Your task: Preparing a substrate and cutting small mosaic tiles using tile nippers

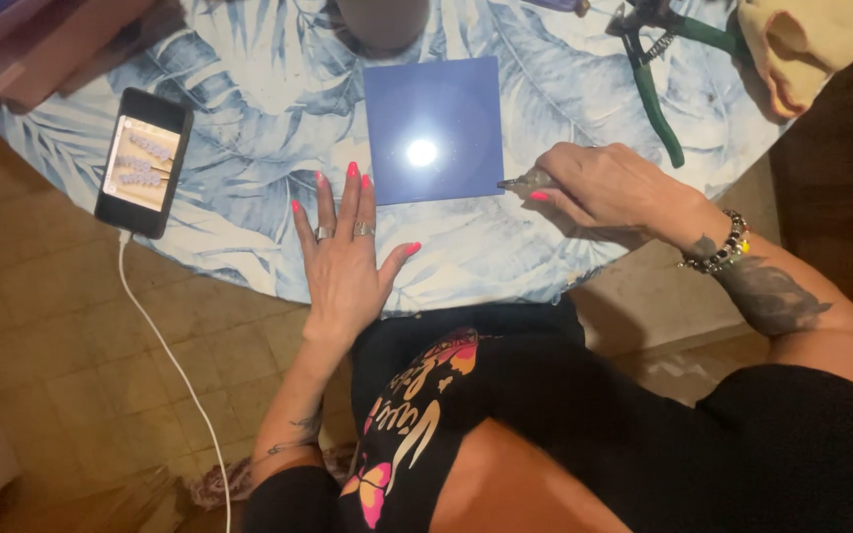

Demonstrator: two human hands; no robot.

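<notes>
A glossy blue square tile lies flat on the round table with a leaf-patterned cloth. My left hand rests flat on the cloth just left of the tile's near corner, fingers spread, holding nothing. My right hand is closed around a small grey pointed tool, whose tip sits at the tile's near right corner.
A phone with a lit screen lies at the table's left, its white cable trailing to the tiled floor. Green-handled pliers lie at the far right, beside a yellowish cloth. A grey round object stands behind the tile.
</notes>
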